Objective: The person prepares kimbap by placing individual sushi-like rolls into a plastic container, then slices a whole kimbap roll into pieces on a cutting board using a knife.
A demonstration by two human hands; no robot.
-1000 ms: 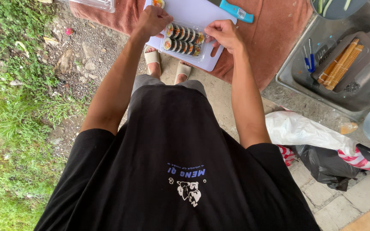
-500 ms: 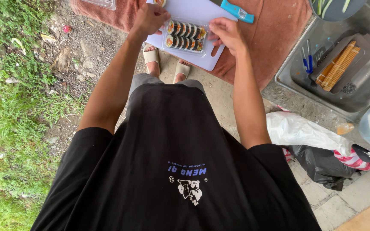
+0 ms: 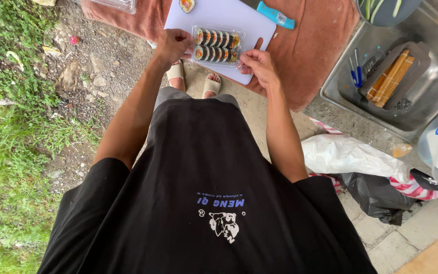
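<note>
- head view, looking straight down past a black t-shirt [image 3: 204, 203] that fills the lower half of the frame and hides the legs; two sandalled feet [image 3: 193, 78] peek out above its hem.
- left hand [image 3: 172, 44], upper centre, is curled at the left end of a clear plastic tray [image 3: 218, 45] of sliced sushi rolls; fingers tucked under, so whether it actually grips the tray i cannot tell.
- right hand [image 3: 259, 65] sits at the tray's lower right corner, fingers loosely bent, touching or just beside the rim; the contact is hard to make out.
- the tray rests on a white cutting board [image 3: 229, 15], top centre, cut off by the upper edge, lying on a rust-brown cloth [image 3: 320, 35].
- one loose roll slice [image 3: 186, 5] at the top edge, half out of frame.
- a blue-handled knife [image 3: 275, 14] on the board's upper right, blade cropped.
- right side: a metal basin [image 3: 351, 96] holding a bamboo rolling mat [image 3: 391, 76], partly cut off.
</note>
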